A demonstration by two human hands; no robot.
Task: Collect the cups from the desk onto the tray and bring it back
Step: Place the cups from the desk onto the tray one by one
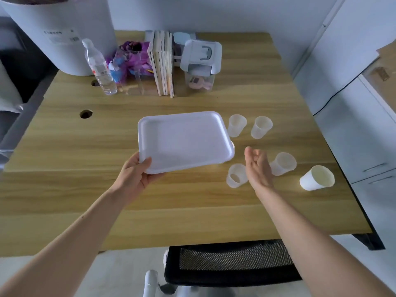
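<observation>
Over the wooden desk (85,189), left hand (137,174) pinches the near-left corner of the empty white rectangular plastic tray (184,140). Right hand (257,166) hovers open, holding nothing, between two translucent plastic cups (236,175); all five cups lie right of the tray.

Wooden desk (85,189) with five cups (236,125)

Left hand (134,176) fingers hidden under tray (184,140); right hand (258,166) covers part of the cup (284,163) beside the tray; bin (62,33) cut off at top.
</observation>
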